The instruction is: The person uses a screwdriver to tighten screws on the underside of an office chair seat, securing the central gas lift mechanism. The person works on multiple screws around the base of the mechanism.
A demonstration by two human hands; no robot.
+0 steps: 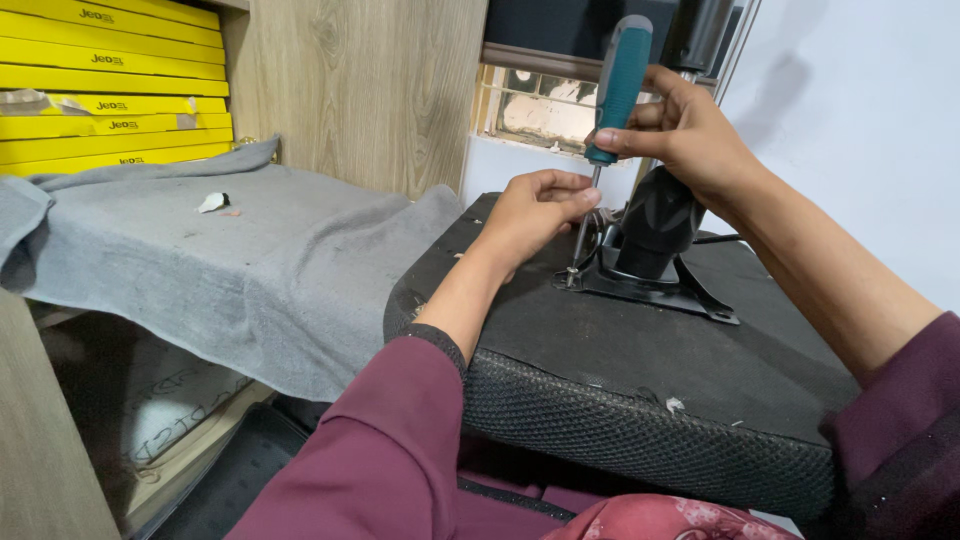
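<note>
The person's right hand (690,125) is wrapped around the teal plastic handle of a long screwdriver (617,85), holding it nearly upright, tilted slightly to the left toward its tip. The thin steel shaft runs down to a small screw (571,270) at the near left corner of a black metal mounting plate (655,285). The left hand (535,205) is closed in a pinch on the shaft just under the handle, fingertips touching the metal.

The plate lies flat on the upturned underside of a black chair seat (620,370), whose curved front edge is covered in coarse black mesh fabric. A stubby black cylinder (655,220) rises from the middle of the plate, just right of the screwdriver shaft and below the right hand. A few pale flecks of debris (675,404) lie on the seat near its front edge.

Both arms wear dark maroon sleeves (385,450). To the left, a grey felt cloth (230,260) drapes over a wooden shelf, with a small white scrap (212,202) lying on it. Behind that stands a stack of flat yellow cardboard boxes (110,90) against a light wooden panel (360,90).
</note>
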